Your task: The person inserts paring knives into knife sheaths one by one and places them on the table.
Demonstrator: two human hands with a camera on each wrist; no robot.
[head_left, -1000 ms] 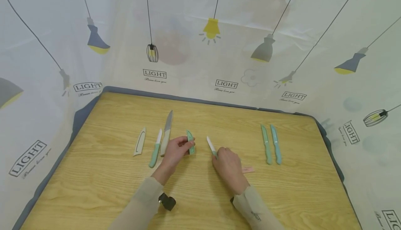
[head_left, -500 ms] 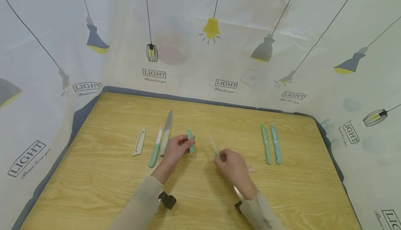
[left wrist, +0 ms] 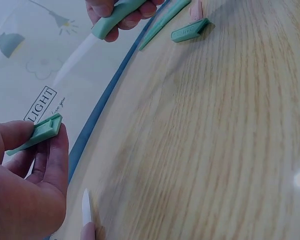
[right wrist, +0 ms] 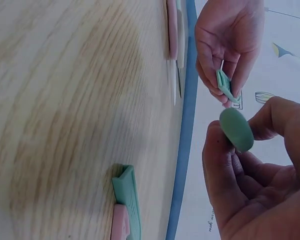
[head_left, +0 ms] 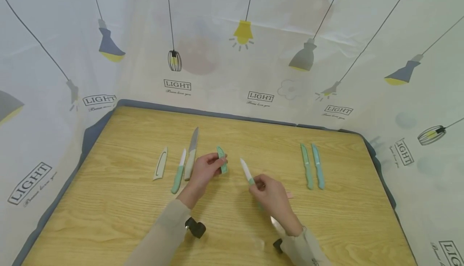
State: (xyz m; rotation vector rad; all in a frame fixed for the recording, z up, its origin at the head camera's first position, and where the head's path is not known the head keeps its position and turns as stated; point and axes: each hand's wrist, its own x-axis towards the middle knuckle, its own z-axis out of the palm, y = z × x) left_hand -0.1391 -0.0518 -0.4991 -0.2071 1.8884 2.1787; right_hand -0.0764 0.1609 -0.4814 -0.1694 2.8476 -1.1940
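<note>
In the head view, my left hand (head_left: 203, 174) pinches a green blade sheath (left wrist: 42, 132) between thumb and fingers, tilted, its open end toward the right hand. My right hand (head_left: 273, 196) grips a small paring knife (head_left: 247, 170) by its green handle (left wrist: 115, 20), its white blade pointing away and toward the left. A gap separates blade and sheath in the head view. In the right wrist view the butt of the handle faces the camera and hides the blade. Below the right hand, a green sheath (right wrist: 127, 192) and a pink sheath (right wrist: 120, 222) lie together on the table.
Left of the left hand lie a large cream-handled knife (head_left: 190, 165), a small white-bladed knife (head_left: 178, 179) and a cream sheath (head_left: 160, 165). Green (head_left: 308, 173) and blue (head_left: 320, 173) sheathed knives lie at the right. A printed curtain (head_left: 217, 93) rises behind the wooden table (head_left: 344, 217).
My right hand has shifted a little to the right and turned, keeping hold of the paring knife. The left hand with the sheath has moved slightly away from the body.
</note>
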